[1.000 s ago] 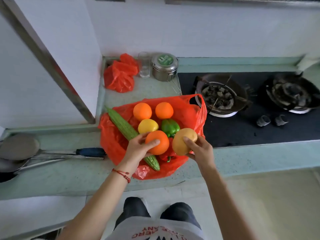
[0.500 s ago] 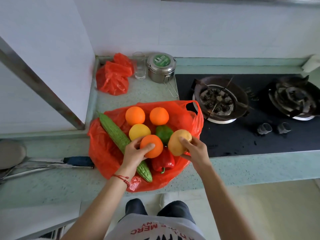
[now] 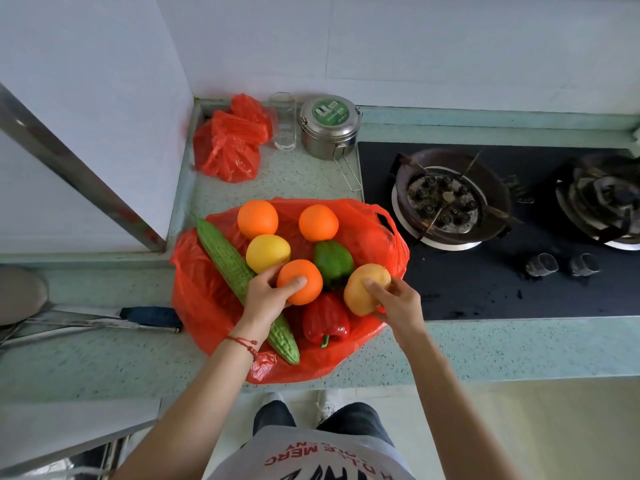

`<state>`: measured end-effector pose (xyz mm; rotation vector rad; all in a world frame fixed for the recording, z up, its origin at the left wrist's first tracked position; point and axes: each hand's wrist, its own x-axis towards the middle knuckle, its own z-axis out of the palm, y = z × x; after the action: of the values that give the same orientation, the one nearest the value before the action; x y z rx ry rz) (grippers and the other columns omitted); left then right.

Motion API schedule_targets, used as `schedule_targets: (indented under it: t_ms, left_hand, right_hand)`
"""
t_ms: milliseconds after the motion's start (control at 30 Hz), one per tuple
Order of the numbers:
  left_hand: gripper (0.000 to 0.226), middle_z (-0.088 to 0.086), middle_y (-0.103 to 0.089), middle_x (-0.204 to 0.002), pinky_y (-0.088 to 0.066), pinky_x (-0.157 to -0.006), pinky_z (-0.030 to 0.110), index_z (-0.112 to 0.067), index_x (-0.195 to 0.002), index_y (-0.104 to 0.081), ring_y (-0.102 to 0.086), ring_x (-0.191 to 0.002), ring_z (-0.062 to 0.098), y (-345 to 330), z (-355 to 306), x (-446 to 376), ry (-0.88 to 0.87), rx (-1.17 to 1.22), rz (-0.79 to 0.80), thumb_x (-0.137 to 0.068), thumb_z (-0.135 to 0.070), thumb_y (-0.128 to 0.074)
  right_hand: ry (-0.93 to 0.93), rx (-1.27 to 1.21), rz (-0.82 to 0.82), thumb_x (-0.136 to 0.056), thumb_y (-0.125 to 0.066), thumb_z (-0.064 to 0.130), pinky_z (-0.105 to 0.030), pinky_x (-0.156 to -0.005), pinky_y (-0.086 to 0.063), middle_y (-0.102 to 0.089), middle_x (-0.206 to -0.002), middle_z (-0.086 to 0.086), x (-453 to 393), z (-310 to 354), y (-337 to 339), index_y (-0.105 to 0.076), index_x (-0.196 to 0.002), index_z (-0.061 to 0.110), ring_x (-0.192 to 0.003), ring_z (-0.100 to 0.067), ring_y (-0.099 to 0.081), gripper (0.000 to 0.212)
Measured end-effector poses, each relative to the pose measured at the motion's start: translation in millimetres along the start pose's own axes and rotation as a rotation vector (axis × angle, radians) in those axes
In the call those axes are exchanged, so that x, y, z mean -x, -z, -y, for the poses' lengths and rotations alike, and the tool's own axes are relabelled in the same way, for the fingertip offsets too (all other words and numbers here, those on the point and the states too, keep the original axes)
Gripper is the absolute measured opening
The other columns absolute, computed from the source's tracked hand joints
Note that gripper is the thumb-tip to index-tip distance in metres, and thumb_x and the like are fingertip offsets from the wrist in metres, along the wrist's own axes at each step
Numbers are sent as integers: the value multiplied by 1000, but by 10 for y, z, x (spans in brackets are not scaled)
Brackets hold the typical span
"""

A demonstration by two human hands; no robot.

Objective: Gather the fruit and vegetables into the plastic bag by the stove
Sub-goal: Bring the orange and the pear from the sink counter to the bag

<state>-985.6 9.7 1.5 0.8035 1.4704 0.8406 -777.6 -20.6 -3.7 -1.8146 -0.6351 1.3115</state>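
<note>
head view shows both hands over the open red plastic bag (image 3: 204, 299), which lies spread on the speckled green worktop (image 3: 104, 351) just left of the black gas stove (image 3: 485, 282). the main risk, as a judgement, is rolling: the round fruit sit on loose, slack film with low sides, and the bag's right edge lies against the stove, so a nudge while setting pieces down could send one over the rim onto the stove or off the front edge of the worktop. the long ridged green bitter gourd (image 3: 239, 282) runs across the bag's left side with both tips near the rim, and lifting the bag carelessly could tip it out.

the left hand (image 3: 266, 299) has its grip curled about halfway around a round orange fruit (image 3: 301, 282) near the bag's middle, thumb on top and fingers behind. the right hand (image 3: 398, 303) has its grip wrapped on a pale yellow-tan round fruit (image 3: 365, 289) at the bag's right side, by the stove. whether either fruit rests on the bag or is held clear cannot be told.

further into the bag lie two more oranges (image 3: 258, 218), a yellow lemon-like fruit (image 3: 268, 252), a green bell pepper (image 3: 332, 261) and a red bell pepper (image 3: 325, 322), all inside the rim.
</note>
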Motion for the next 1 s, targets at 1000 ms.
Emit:
schedule_targets:
  t_ms: [1000]
  left_hand:
    - [60,19,-44,-141,-40,-103,40,0,-134,-43,-43,-129,28,-7,-54,-18,1,-217,-46,-81,-12,-68]
  right_hand:
    - [136,379,-99,-77,-71,36,-39,-99,-43,-50,-136,-9,64,-43,-88,-36,-140,10,-124,-26,-48,77]
